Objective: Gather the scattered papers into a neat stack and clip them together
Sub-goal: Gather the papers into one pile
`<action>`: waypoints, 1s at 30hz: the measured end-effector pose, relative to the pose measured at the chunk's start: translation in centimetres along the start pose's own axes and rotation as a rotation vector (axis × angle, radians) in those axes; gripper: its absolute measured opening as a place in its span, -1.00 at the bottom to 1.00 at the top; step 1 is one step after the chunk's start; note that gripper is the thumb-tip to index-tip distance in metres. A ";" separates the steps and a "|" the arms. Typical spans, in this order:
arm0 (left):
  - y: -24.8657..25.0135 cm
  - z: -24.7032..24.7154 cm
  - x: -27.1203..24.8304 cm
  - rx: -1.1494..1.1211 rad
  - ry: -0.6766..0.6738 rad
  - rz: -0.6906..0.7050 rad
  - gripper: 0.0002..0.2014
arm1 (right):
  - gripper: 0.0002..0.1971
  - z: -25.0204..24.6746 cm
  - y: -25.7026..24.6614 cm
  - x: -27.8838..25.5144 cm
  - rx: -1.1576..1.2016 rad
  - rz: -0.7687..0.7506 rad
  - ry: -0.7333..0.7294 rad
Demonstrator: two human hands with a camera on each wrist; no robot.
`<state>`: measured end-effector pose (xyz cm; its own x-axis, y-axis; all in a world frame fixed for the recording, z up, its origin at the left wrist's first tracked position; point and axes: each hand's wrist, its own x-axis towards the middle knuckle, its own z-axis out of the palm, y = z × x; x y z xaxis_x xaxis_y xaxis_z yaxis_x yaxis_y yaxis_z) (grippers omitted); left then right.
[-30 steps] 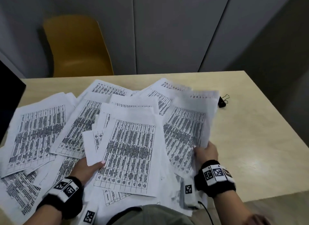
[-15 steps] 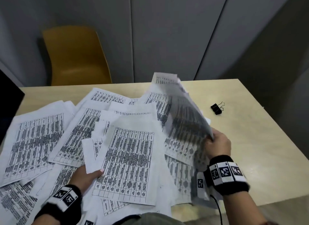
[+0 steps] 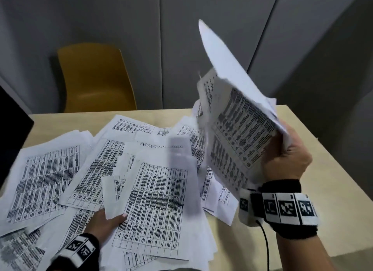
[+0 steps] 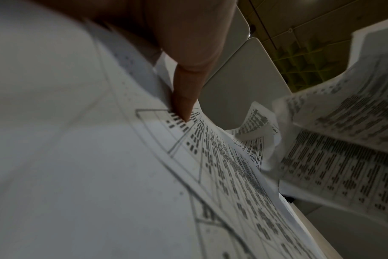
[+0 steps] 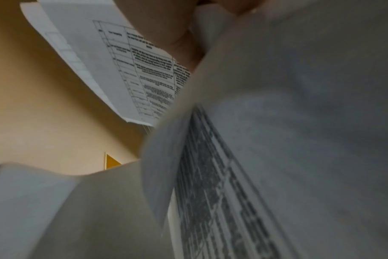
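A yellow chair (image 3: 94,77) stands at the upper left of the head view, pushed up behind the far edge of a pale wooden counter (image 3: 323,182). Grey wall panels (image 3: 201,38) fill the background. A dark object (image 3: 12,137), cropped by the frame, sits at the left edge.

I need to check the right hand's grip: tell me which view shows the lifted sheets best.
The head view: the lifted sheets stand whole above the table, gripped by the right hand. The right wrist view shows only blurred close-up paper; the left wrist view catches their hanging ends.
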<state>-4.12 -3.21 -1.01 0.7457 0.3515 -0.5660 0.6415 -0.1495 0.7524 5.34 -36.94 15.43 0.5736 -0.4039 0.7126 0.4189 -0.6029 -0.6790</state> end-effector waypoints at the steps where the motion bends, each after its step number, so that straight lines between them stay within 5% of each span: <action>1: -0.1 0.0 0.1 -0.005 -0.003 -0.001 -0.56 | -0.71 0.3 -0.4 0.2 0.018 0.003 0.033; 5: 0.0 -0.1 0.1 -0.020 -0.011 -0.008 -0.56 | -0.70 1.6 -0.5 -0.1 0.120 0.233 0.050; 17: 1.2 0.1 -1.1 -0.120 -0.013 -0.045 -0.52 | -0.78 5.2 5.8 -12.0 0.059 0.959 -0.354; 20: 1.2 0.1 -1.1 -0.151 -0.025 -0.020 -0.44 | -0.73 4.8 6.0 -13.3 -0.001 1.020 -0.472; 25: 0.1 -0.2 -0.3 -0.085 -0.018 0.035 -0.73 | -0.85 4.8 5.2 -14.4 -0.014 1.099 -0.730; 30: 0.8 0.0 -0.9 -0.112 -0.017 0.040 -0.77 | -0.63 5.4 5.3 -14.0 -0.192 0.972 -0.963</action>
<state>-4.23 -3.62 0.10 0.7738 0.3317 -0.5397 0.5878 -0.0587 0.8068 3.34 -30.75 0.88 0.8651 -0.1297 -0.4845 -0.4836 -0.4720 -0.7371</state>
